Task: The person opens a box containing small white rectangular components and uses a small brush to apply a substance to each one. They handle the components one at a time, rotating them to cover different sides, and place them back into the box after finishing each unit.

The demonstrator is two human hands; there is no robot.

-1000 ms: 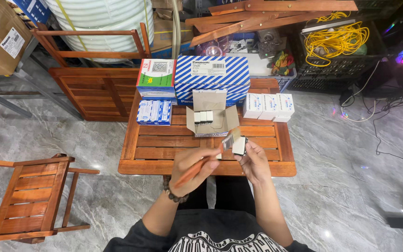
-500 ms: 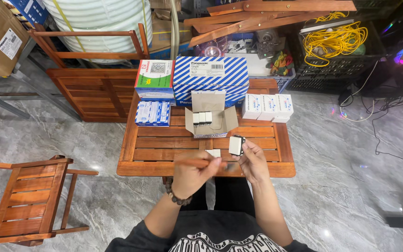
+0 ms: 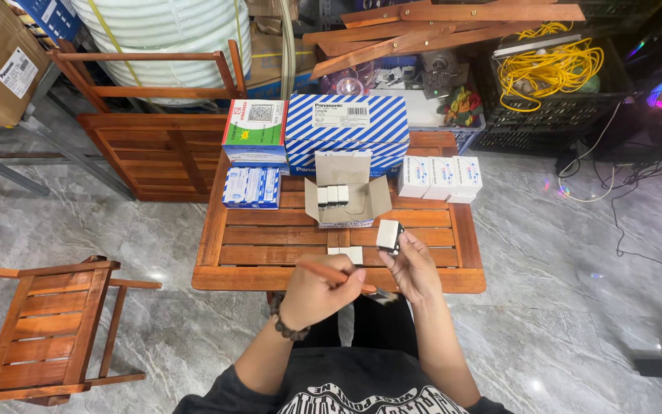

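1. Over the near edge of the wooden slatted table (image 3: 270, 264), your right hand (image 3: 415, 268) pinches a small white switch module (image 3: 388, 235) between fingertips and thumb, raised just above the tabletop with its pale face tilted toward you.
2. Your left hand (image 3: 317, 291) is closed around an orange-handled screwdriver (image 3: 336, 276). Its long axis runs nearly level, from left to right, and the tip end points toward your right palm, below the module.
3. That is the relation that counts: the module sits up and to the right of the tool's tip, close by but not touching it. The left hand carries the tool and the right hand presents the part.
4. Two more white modules (image 3: 345, 252) lie on the table just beyond your left hand. An open grey carton (image 3: 346, 198) behind them holds a few more.
5. Farther back stand a blue-striped box (image 3: 346, 134), a red-and-green box (image 3: 254, 132) and a row of small white boxes (image 3: 440, 178).
6. Against half a second ago, the screwdriver sits a little lower and nearer your body, while the module is at almost the same height. A second ago the tool slanted steeply up toward the part; now it lies close to flat.
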